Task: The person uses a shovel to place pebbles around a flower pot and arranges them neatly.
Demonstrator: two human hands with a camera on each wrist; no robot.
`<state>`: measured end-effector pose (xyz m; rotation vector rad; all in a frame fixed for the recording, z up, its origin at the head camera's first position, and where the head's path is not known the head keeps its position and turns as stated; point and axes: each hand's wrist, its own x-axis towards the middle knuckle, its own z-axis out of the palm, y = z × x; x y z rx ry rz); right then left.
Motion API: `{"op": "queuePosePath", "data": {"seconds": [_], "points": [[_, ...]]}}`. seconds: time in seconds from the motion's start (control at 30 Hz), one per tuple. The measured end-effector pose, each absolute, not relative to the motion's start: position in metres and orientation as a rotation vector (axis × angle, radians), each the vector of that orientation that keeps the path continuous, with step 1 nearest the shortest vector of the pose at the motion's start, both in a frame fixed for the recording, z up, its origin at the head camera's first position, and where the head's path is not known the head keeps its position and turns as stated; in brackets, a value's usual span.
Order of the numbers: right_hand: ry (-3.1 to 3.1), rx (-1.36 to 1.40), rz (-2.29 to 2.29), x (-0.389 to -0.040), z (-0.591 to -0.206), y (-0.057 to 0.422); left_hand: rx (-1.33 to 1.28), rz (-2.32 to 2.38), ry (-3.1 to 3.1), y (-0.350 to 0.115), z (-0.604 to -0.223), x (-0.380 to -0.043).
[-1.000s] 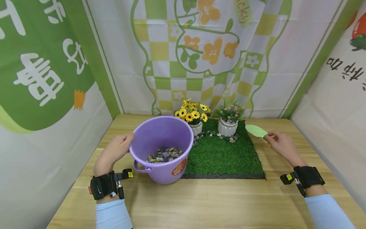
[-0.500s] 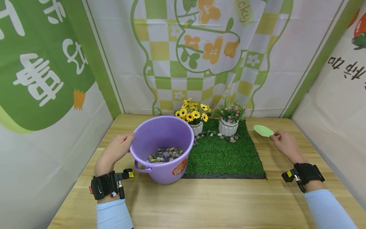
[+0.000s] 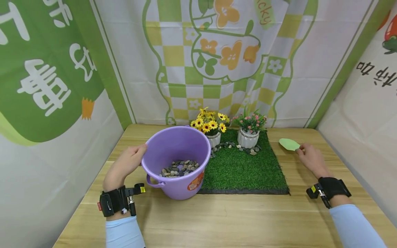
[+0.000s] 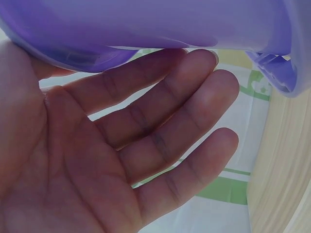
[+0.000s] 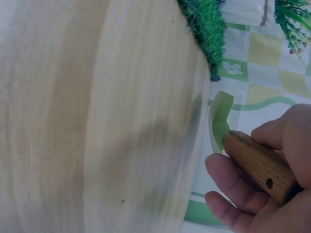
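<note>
A purple bucket (image 3: 170, 141) stands at the left of the mat, with several pebbles (image 3: 180, 168) in its bottom. My left hand (image 3: 126, 162) holds its rim on the left side. In the left wrist view, the fingers (image 4: 170, 111) extend along the bucket's outer wall and the thumb is mostly hidden by the rim. On the other side, my right hand (image 3: 311, 159) grips a small garden trowel by its wooden handle (image 5: 260, 162). The trowel's light green blade (image 3: 289, 144) points left, above the table right of the mat.
A green artificial grass mat (image 3: 242, 172) lies mid-table. At its back stand a white pot of yellow flowers (image 3: 209, 124) and a white pot of pink flowers (image 3: 248, 137), with stones (image 3: 249, 150) around them. Printed cloths (image 3: 229, 96) enclose the wooden table (image 3: 223, 220).
My right hand has moved right with the trowel, away from the mat, and slightly nearer to me. My left hand and the bucket have stayed in place.
</note>
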<state>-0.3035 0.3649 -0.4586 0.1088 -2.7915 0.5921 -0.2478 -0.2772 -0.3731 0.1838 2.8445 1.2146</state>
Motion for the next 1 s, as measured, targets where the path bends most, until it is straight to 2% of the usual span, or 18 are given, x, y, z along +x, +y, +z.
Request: {"op": "queuePosePath", "data": {"seconds": [1.0], "points": [[-2.930,0.072,0.569,-0.308,-0.473,0.362,0.171,1.226,2.832,-0.277,-0.373,-0.248]]}}
